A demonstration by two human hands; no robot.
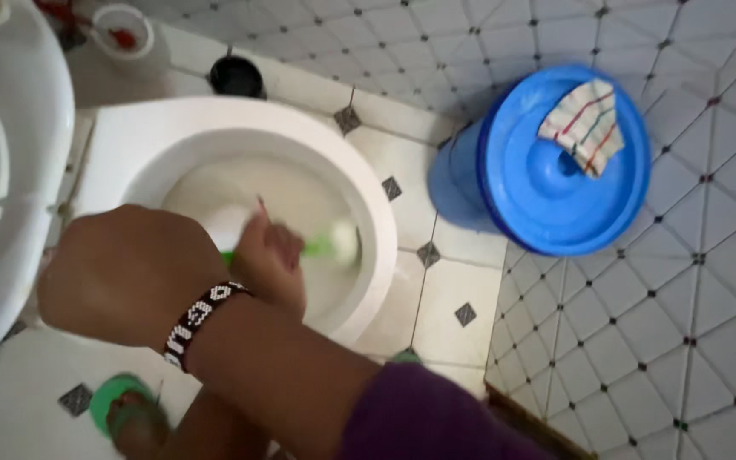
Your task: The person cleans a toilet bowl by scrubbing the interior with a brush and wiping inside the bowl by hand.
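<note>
right hand (267,255) fisted on green toilet brush (334,244), head in toilet bowl (368,204) at 3 o'clock for reach | left hand (125,273) curled, grip unclear

White tiled floor (623,341), seemingly dim daylight

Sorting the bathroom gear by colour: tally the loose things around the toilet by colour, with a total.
Blue: 1, the round blue plastic bucket lid
Striped: 1, the white cloth with coloured stripes
Green: 2, the green-handled toilet brush in the right hand; the round green plastic piece on the floor
Black: 1, the small black round container
Total: 5
</note>
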